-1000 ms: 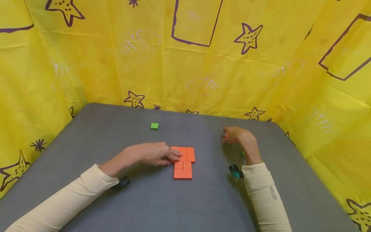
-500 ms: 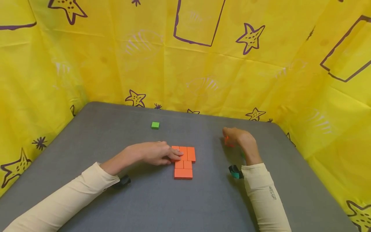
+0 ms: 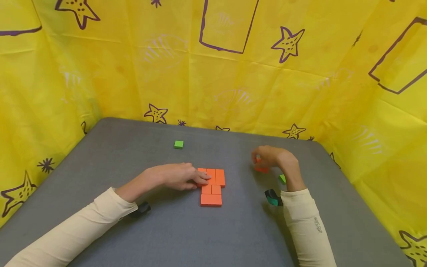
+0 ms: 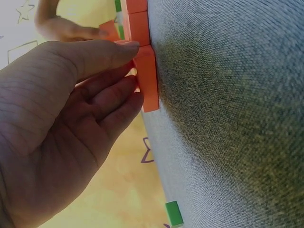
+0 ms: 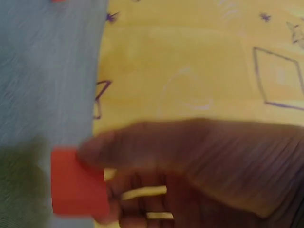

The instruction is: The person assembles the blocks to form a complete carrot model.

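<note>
Several orange blocks (image 3: 211,199) lie flat, edge to edge, at the middle of the table: upright rectangles along the far side, two small squares, and a wide piece nearest me. My left hand (image 3: 180,176) touches their far-left corner, its fingertips over the left block and partly hiding it. In the left wrist view, thumb and fingertips rest against the end block (image 4: 148,80). To the right, my right hand (image 3: 269,156) pinches another orange block (image 5: 78,185) between thumb and fingers. The hand partly covers that block in the head view.
One green block (image 3: 178,144) lies on the grey table (image 3: 150,237) farther back on the left. Another green block (image 3: 282,179) sits beside my right wrist. A yellow patterned cloth (image 3: 213,81) stands along the table's back and sides.
My right hand has shifted slightly left with the orange block, and more of that block shows beneath the fingers. The green block by that wrist is more exposed. My left hand stays put.
</note>
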A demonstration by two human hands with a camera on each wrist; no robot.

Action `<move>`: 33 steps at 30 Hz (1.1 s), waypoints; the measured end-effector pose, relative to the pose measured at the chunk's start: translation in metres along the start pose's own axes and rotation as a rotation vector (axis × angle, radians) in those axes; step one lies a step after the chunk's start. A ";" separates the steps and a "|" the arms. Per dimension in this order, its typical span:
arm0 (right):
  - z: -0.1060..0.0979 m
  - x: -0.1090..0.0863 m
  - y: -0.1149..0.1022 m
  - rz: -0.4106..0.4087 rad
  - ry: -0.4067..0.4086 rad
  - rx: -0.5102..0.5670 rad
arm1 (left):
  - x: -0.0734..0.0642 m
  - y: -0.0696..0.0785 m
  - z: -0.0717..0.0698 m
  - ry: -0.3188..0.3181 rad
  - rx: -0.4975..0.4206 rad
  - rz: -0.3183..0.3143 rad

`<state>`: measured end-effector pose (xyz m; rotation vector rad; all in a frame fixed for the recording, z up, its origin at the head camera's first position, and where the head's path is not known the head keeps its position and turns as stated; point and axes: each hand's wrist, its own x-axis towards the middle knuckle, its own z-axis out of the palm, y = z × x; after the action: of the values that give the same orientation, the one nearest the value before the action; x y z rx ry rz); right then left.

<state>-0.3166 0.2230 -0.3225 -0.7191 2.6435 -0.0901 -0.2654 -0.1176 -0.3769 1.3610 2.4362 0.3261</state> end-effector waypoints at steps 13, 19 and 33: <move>-0.008 -0.011 -0.074 -0.332 -0.076 0.067 | 0.002 -0.002 0.001 -0.005 0.001 0.003; -0.001 -0.012 -0.107 -0.396 -0.146 0.051 | 0.002 -0.002 0.001 0.002 0.007 0.023; 0.031 0.000 -0.156 -0.493 -0.279 0.027 | 0.001 -0.006 0.001 0.035 -0.064 0.065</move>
<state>-0.2304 0.0891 -0.3258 -1.2600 2.1509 -0.1493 -0.2705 -0.1202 -0.3798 1.4207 2.3919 0.4441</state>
